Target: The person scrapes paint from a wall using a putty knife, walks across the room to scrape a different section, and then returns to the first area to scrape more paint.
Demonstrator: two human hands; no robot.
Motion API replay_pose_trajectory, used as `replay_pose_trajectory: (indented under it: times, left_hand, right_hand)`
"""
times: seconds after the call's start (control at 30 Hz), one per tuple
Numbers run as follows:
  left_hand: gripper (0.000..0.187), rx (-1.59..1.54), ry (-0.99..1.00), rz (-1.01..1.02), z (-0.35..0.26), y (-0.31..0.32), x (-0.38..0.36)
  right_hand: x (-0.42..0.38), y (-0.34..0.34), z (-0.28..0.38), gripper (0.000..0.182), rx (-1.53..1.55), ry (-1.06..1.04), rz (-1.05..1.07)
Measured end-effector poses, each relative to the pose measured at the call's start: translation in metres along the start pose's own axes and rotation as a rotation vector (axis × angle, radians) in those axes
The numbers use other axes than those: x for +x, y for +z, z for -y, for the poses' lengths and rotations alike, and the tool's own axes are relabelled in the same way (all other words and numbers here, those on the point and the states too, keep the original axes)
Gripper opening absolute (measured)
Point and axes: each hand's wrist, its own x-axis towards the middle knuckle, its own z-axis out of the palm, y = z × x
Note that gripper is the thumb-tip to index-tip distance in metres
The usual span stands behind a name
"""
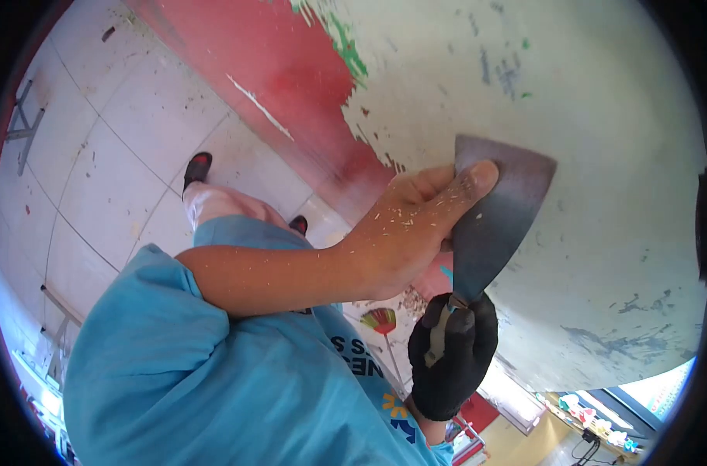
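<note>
A wide-bladed paint scraper (501, 210) is held up in front of the pale, partly stripped wall surface (602, 140). My right hand (456, 353), in a black glove, is closed round its light-coloured handle at the base of the blade. My left hand (419, 221) is bare, with the thumb pressed on the blade's face near its broad edge; the other fingers are curled and partly hidden. Small flakes cling to this hand and wrist. Red paint (283, 70) with a ragged edge and some green patches borders the pale area.
Tiles (112, 163) cover the floor, with scattered debris on them. A broom (380, 321) with red and green bristles is below my hands. Metal legs (26, 128) stand at the far left. Cables and colourful items (594, 419) lie at the lower right.
</note>
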Motion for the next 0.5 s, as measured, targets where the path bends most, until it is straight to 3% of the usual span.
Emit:
replay_pose_trajectory:
  times: [0.07,0.2,0.4,0.5]
  left_hand:
    - [0.035,-0.019,-0.086,-0.032,-0.008,0.003,-0.001]
    - [0.041,-0.038,-0.066,0.074,-0.012,-0.001,-0.004]
    - [0.032,0.058,-0.094,0.093,-0.018,0.007,-0.01]
    - [0.031,-0.064,-0.081,0.136,-0.023,0.008,-0.008]
  right_hand:
    - [0.007,-0.005,0.0,0.023,-0.16,-0.09,0.048]
    - [0.009,-0.003,0.008,0.028,-0.084,-0.087,0.19]
    - [0.007,-0.013,-0.001,0.042,0.15,-0.021,0.45]
    - [0.014,-0.02,0.003,0.047,0.406,0.295,0.563]
